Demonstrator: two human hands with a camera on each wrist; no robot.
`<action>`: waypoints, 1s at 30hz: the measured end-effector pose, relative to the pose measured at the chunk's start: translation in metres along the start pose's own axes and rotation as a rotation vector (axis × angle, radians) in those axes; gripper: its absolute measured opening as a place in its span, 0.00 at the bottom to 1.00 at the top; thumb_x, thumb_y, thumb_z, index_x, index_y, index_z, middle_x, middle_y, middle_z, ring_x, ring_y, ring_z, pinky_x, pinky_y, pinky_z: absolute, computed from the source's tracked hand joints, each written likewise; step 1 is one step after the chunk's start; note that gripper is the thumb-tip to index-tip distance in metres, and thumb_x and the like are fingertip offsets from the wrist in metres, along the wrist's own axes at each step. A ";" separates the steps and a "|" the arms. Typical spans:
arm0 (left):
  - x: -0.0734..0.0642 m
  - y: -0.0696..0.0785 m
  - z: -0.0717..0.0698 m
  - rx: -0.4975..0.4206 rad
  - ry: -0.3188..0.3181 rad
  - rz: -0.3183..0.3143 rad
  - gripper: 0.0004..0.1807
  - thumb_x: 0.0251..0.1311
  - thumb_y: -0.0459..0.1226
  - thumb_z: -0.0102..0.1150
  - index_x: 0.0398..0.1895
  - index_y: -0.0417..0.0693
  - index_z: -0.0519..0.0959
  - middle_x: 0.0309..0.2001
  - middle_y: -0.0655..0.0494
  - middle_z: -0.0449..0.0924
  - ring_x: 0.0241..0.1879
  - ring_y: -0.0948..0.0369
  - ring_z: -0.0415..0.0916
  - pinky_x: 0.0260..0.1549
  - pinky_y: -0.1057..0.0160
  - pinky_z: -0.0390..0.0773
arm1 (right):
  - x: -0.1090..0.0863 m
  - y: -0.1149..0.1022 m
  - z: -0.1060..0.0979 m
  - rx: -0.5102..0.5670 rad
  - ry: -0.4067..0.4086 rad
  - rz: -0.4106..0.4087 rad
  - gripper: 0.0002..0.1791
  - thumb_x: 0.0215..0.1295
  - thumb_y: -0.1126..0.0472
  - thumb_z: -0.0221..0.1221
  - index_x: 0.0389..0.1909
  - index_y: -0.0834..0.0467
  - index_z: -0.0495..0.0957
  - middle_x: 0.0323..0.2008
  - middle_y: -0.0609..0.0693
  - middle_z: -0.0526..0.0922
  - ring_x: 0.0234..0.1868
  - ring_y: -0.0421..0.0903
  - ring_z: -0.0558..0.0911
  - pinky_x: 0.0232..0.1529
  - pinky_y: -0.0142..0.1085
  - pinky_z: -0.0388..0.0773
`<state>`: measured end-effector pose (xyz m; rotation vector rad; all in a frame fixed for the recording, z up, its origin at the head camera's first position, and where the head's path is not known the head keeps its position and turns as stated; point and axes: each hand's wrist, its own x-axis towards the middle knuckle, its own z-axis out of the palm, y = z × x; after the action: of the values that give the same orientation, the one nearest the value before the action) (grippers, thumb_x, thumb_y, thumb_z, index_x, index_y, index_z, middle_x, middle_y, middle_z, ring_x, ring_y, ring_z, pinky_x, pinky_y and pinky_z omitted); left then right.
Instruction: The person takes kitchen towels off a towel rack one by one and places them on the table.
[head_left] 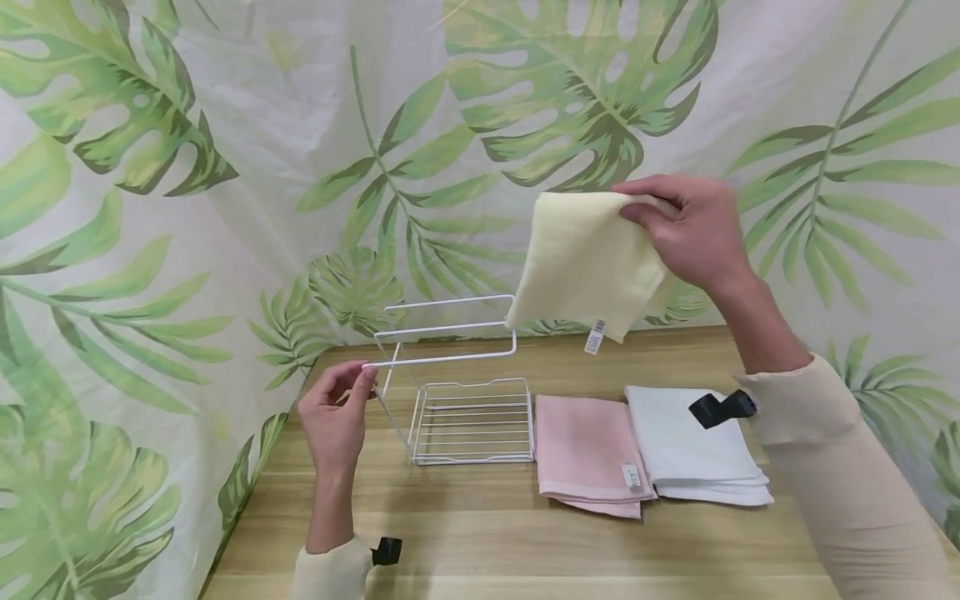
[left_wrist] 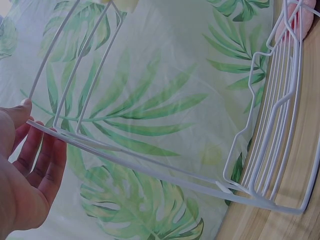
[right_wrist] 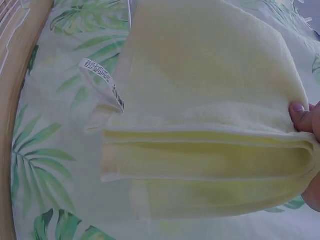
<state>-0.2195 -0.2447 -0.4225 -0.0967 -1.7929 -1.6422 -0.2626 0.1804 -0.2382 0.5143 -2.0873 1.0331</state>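
Note:
A white wire rack [head_left: 472,457] stands on the wooden table, with a slatted base and upper bars reaching to the right. My left hand [head_left: 333,412] grips its upper left corner; in the left wrist view the thumb and fingers [left_wrist: 42,160] are around the end of the wire. Up in the air, my right hand [head_left: 693,229] pinches a folded pale yellow towel [head_left: 581,254] by its upper right edge. The towel hangs down beside the right end of the upper bars, and whether they touch I cannot tell. A white label [right_wrist: 102,75] dangles from it, and its folded layers show in the right wrist view.
Right of the rack's base lies a folded pink towel [head_left: 588,446], close against it. A stack of folded white towel [head_left: 686,450] lies beside the pink one. Behind the wooden table [head_left: 480,550] hangs a leaf-patterned cloth [head_left: 247,100].

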 end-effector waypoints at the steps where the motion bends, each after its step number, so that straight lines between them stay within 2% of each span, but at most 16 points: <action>1: 0.000 0.000 0.000 -0.001 0.001 -0.001 0.10 0.65 0.29 0.74 0.43 0.28 0.87 0.28 0.64 0.86 0.27 0.68 0.85 0.30 0.74 0.89 | -0.002 0.001 -0.003 -0.008 0.005 0.007 0.10 0.66 0.69 0.72 0.46 0.57 0.93 0.43 0.58 0.94 0.37 0.15 0.81 0.39 0.15 0.77; 7: -0.001 0.000 0.000 -0.014 0.006 -0.007 0.11 0.65 0.30 0.74 0.43 0.27 0.86 0.28 0.64 0.86 0.27 0.68 0.85 0.31 0.72 0.90 | -0.014 0.011 -0.024 -0.066 0.028 0.014 0.09 0.65 0.69 0.73 0.45 0.56 0.94 0.38 0.35 0.93 0.33 0.16 0.81 0.33 0.15 0.75; 10: -0.001 0.000 0.000 -0.016 0.008 -0.010 0.11 0.65 0.31 0.74 0.43 0.27 0.86 0.28 0.64 0.86 0.27 0.67 0.85 0.31 0.71 0.90 | -0.023 0.017 -0.033 -0.098 0.020 0.009 0.09 0.64 0.68 0.74 0.44 0.56 0.94 0.35 0.20 0.88 0.30 0.15 0.79 0.29 0.15 0.71; 14: -0.001 0.000 -0.001 -0.018 0.007 -0.012 0.12 0.65 0.31 0.75 0.43 0.28 0.86 0.29 0.63 0.87 0.27 0.67 0.85 0.31 0.71 0.91 | -0.035 0.027 -0.041 -0.117 -0.008 0.040 0.08 0.64 0.68 0.75 0.42 0.56 0.94 0.33 0.05 0.77 0.27 0.13 0.78 0.28 0.14 0.69; 20: -0.001 -0.001 -0.001 -0.014 0.009 -0.010 0.11 0.65 0.31 0.75 0.43 0.28 0.87 0.29 0.63 0.86 0.27 0.66 0.85 0.31 0.71 0.90 | -0.050 0.041 -0.057 -0.123 -0.059 0.098 0.10 0.63 0.70 0.74 0.44 0.58 0.94 0.35 0.05 0.78 0.31 0.13 0.79 0.28 0.13 0.69; 23: -0.002 -0.001 -0.001 -0.003 0.009 -0.007 0.11 0.65 0.31 0.74 0.43 0.29 0.87 0.29 0.63 0.86 0.28 0.66 0.85 0.31 0.72 0.90 | -0.059 0.048 -0.067 -0.141 -0.095 0.138 0.10 0.65 0.69 0.74 0.45 0.57 0.93 0.34 0.06 0.79 0.27 0.16 0.77 0.24 0.17 0.67; 26: -0.001 -0.001 -0.001 0.001 0.005 -0.007 0.11 0.65 0.32 0.75 0.43 0.29 0.87 0.29 0.63 0.87 0.28 0.64 0.86 0.31 0.71 0.91 | -0.069 0.056 -0.076 -0.161 -0.120 0.132 0.10 0.64 0.70 0.74 0.45 0.58 0.93 0.33 0.07 0.79 0.19 0.24 0.70 0.18 0.22 0.63; 30: -0.001 0.000 0.000 -0.003 0.002 -0.013 0.11 0.65 0.31 0.75 0.43 0.29 0.87 0.29 0.64 0.87 0.27 0.62 0.86 0.31 0.69 0.91 | -0.084 0.068 -0.085 -0.209 -0.158 0.115 0.10 0.64 0.70 0.74 0.44 0.56 0.93 0.33 0.10 0.81 0.15 0.30 0.60 0.15 0.28 0.59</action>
<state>-0.2184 -0.2444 -0.4227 -0.0855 -1.7928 -1.6538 -0.2131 0.2911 -0.3022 0.3856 -2.3568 0.8470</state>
